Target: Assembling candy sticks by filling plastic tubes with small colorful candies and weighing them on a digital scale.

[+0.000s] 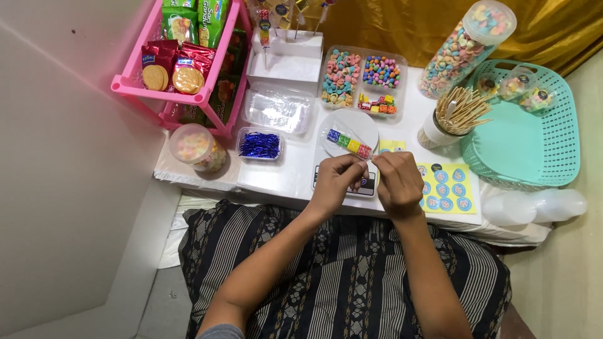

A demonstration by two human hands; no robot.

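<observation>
My left hand (336, 182) and my right hand (397, 182) meet at the table's near edge, fingertips pinched together on something small that I cannot make out. Just beyond them a skewer of coloured candy cubes (347, 142) lies on a round white plate (364, 122). A yellow sheet of round blue stickers (447, 187) lies right of my right hand. Under my hands sits a dark-edged flat object (367, 188), partly hidden.
A pink rack (207, 94) of snack packets stands far left. Divided tray of candies (361, 75), tall candy jar (465, 47), cup of wooden skewers (455, 113), teal basket (527, 135), box of blue twist ties (260, 144), small candy tub (196, 145), clear bags (278, 108).
</observation>
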